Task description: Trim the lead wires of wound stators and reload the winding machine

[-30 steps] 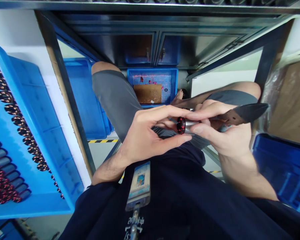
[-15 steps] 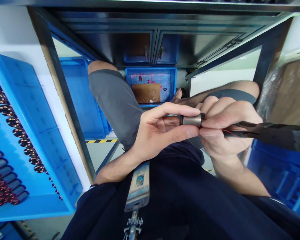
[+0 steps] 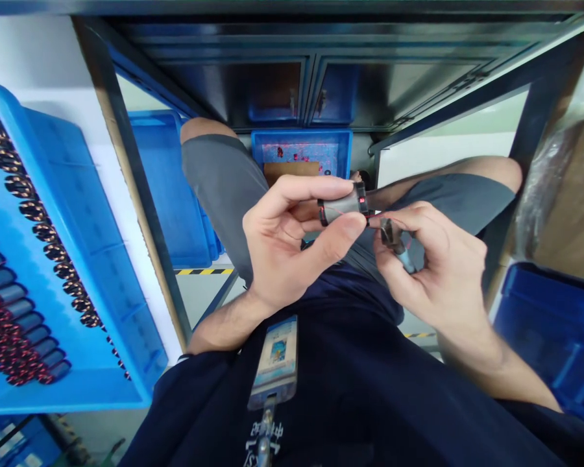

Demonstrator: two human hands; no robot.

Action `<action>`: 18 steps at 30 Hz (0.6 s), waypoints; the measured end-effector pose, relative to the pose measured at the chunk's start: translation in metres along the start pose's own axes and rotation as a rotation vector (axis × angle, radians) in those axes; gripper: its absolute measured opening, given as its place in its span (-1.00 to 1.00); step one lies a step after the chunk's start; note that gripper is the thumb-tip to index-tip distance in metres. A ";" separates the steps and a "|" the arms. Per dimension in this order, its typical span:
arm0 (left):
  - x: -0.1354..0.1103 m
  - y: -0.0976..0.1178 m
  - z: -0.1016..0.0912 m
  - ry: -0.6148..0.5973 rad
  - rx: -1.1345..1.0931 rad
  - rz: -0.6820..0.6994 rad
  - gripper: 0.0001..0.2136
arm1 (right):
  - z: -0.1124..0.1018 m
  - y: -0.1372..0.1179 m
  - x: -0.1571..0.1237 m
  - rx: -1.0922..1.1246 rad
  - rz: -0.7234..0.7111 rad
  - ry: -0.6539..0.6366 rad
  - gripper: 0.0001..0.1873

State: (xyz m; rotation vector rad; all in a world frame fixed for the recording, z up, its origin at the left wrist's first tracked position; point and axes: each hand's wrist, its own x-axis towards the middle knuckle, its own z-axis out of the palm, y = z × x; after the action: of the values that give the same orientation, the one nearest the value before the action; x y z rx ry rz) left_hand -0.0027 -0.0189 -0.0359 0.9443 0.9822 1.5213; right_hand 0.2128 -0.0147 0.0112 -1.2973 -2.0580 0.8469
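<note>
My left hand (image 3: 292, 243) pinches a small grey metal cylinder with red copper windings (image 3: 343, 206) between thumb and forefinger, above my lap. A thin red wire runs from its right end toward my right hand (image 3: 433, 269). My right hand is closed round a small metal hand tool (image 3: 394, 239), whose tip points at the cylinder's end. Both hands are a few centimetres apart, over my grey shorts.
A blue tray (image 3: 126, 363) at the left holds rows of several similar wound cylinders (image 3: 14, 324). A blue bin (image 3: 302, 152) with red scraps and cardboard lies on the floor between my knees. More blue crates (image 3: 549, 324) stand at right, and a dark metal shelf frame (image 3: 136, 194) surrounds me.
My left hand lifted the cylinder up and tilted it. My right hand came off the cylinder, dropped a little, and now shows the tool's tip instead of its long dark handles.
</note>
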 end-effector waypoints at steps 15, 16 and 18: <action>-0.014 0.009 -0.005 0.008 0.118 -0.010 -0.79 | 0.012 0.007 0.003 -0.004 0.015 -0.013 -0.77; -0.016 0.013 -0.015 0.023 0.154 0.022 -0.79 | 0.014 0.012 0.002 0.002 0.044 -0.039 -0.77; -0.019 0.031 -0.050 0.064 0.312 0.117 -0.79 | 0.019 0.024 0.000 -0.015 0.130 -0.087 -0.71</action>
State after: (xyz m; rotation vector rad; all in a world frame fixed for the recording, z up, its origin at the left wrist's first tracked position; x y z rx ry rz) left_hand -0.0569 -0.0472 -0.0256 1.1957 1.2536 1.5290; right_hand 0.2125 -0.0105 -0.0196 -1.4385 -2.0681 0.9622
